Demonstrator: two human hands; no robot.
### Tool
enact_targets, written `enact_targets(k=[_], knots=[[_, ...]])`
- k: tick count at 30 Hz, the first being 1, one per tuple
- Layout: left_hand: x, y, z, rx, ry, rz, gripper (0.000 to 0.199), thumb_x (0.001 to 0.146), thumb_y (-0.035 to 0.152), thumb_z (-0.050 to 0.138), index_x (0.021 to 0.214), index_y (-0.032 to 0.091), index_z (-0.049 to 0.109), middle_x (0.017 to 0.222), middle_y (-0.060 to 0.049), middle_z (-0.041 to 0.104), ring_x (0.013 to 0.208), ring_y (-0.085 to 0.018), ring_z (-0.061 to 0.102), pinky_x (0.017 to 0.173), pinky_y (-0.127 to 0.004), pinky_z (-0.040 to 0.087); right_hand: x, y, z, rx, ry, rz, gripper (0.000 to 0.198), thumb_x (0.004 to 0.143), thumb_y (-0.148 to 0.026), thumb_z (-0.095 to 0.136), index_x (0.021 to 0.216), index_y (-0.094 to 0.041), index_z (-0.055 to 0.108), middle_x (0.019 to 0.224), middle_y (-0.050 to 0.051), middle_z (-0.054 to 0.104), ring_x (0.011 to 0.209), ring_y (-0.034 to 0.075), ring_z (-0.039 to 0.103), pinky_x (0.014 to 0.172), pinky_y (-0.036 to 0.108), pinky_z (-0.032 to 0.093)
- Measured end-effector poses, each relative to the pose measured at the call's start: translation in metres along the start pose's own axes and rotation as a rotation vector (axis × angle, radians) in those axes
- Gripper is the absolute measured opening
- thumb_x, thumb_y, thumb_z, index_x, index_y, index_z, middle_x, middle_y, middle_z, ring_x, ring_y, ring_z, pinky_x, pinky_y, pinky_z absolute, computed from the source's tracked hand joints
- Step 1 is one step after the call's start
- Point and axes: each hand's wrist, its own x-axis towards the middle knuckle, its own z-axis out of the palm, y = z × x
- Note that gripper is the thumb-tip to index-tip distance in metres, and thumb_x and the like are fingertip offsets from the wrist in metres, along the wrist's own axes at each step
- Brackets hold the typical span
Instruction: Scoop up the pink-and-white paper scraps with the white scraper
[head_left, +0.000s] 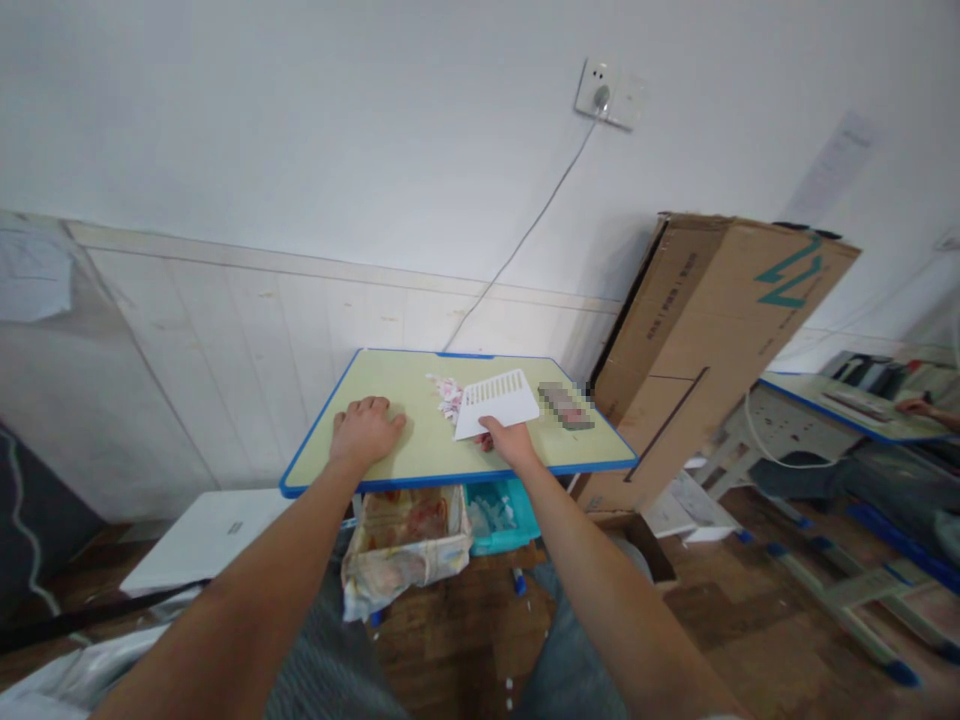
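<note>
My right hand (510,442) grips a white card (499,405) by its near edge, thumb on top and fingers beneath. A row of small brownish marks or slots runs along the card's far side, too small to make out. Left of the card, partly covered by it, lies a small heap of pink and white paper-like bits (450,397). My left hand (367,432) rests palm down on the left part of the desk (405,375), thumb apart and holding nothing. To the right of the card is a pixelated flat object (566,405) that I cannot identify.
Under the desk sit a lined basket (405,560) and a turquoise bin (506,540). A tall cardboard box (697,350) leans at the right by the wall. A cable (525,235) runs down from the wall socket (607,95). Another person's hand (926,407) is at the far-right desk.
</note>
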Motion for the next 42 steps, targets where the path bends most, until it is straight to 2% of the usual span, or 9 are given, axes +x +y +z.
enact_targets(k=[2,7,14,21,27,30,33,38,42], knots=[[0.001,0.0,0.0,-0.004,-0.008,0.001,0.07,0.119,0.05,0.046,0.167,0.01,0.078,0.18,-0.029,0.074,0.168,-0.047,0.066,0.138,-0.063,0.051,0.0,0.0,0.001,-0.016,-0.01,-0.011,0.022,0.125,-0.038,0.09,0.123,-0.017,0.083,0.106,0.0,0.083,0.078,0.015,0.077,0.069,0.028,0.069],[0.0,0.001,-0.002,0.003,-0.014,-0.006,0.07,0.119,0.051,0.045,0.167,0.011,0.077,0.182,-0.029,0.072,0.169,-0.047,0.066,0.138,-0.062,0.051,0.0,0.002,0.002,-0.063,-0.031,-0.017,0.027,0.124,-0.042,0.09,0.136,-0.018,0.084,0.123,0.006,0.087,0.095,0.021,0.085,0.083,0.036,0.076],[-0.003,0.003,-0.004,0.0,-0.015,0.0,0.066,0.119,0.047,0.047,0.165,0.011,0.079,0.179,-0.03,0.074,0.169,-0.046,0.066,0.137,-0.061,0.052,0.003,0.005,-0.011,-0.098,-0.034,-0.035,0.022,0.124,-0.038,0.09,0.132,-0.018,0.084,0.118,0.004,0.086,0.09,0.019,0.083,0.079,0.034,0.074],[-0.003,0.006,-0.007,0.031,-0.038,-0.013,0.069,0.121,0.048,0.044,0.167,0.009,0.076,0.182,-0.028,0.072,0.17,-0.046,0.065,0.138,-0.061,0.051,0.01,0.018,-0.031,-0.047,-0.001,-0.004,0.038,0.123,-0.044,0.091,0.152,-0.02,0.082,0.147,0.012,0.086,0.119,0.03,0.088,0.101,0.049,0.079],[-0.004,0.007,-0.008,0.038,-0.011,-0.022,0.065,0.121,0.047,0.049,0.165,0.011,0.08,0.179,-0.028,0.075,0.168,-0.046,0.067,0.137,-0.06,0.054,0.02,0.009,-0.011,-0.019,-0.022,-0.047,0.03,0.124,-0.042,0.09,0.141,-0.019,0.084,0.128,0.007,0.087,0.098,0.022,0.086,0.084,0.038,0.077],[-0.004,0.008,-0.008,0.044,-0.006,-0.021,0.064,0.121,0.046,0.049,0.163,0.01,0.081,0.176,-0.028,0.076,0.167,-0.045,0.068,0.137,-0.06,0.054,0.023,0.007,0.003,-0.019,-0.049,-0.055,0.028,0.124,-0.041,0.091,0.139,-0.018,0.084,0.125,0.006,0.087,0.095,0.021,0.085,0.082,0.036,0.076],[-0.005,0.008,-0.008,0.042,-0.013,-0.021,0.064,0.121,0.045,0.048,0.162,0.009,0.08,0.176,-0.028,0.076,0.167,-0.045,0.069,0.136,-0.059,0.055,0.022,0.008,0.007,-0.028,-0.057,-0.041,0.029,0.124,-0.041,0.091,0.14,-0.019,0.084,0.128,0.007,0.087,0.098,0.022,0.086,0.084,0.037,0.077],[-0.003,0.007,-0.006,0.04,-0.012,-0.018,0.063,0.121,0.046,0.048,0.161,0.01,0.081,0.177,-0.03,0.075,0.166,-0.046,0.069,0.135,-0.059,0.055,0.02,0.008,-0.005,-0.049,-0.055,-0.008,0.035,0.124,-0.044,0.091,0.148,-0.02,0.083,0.141,0.01,0.087,0.112,0.027,0.088,0.095,0.045,0.079],[-0.002,0.006,-0.004,0.037,-0.007,-0.013,0.064,0.121,0.047,0.048,0.161,0.009,0.081,0.177,-0.029,0.075,0.166,-0.046,0.069,0.136,-0.059,0.054,0.019,0.006,-0.008,-0.065,-0.037,0.006,0.038,0.124,-0.045,0.09,0.15,-0.02,0.083,0.143,0.011,0.086,0.114,0.028,0.088,0.097,0.046,0.079]])
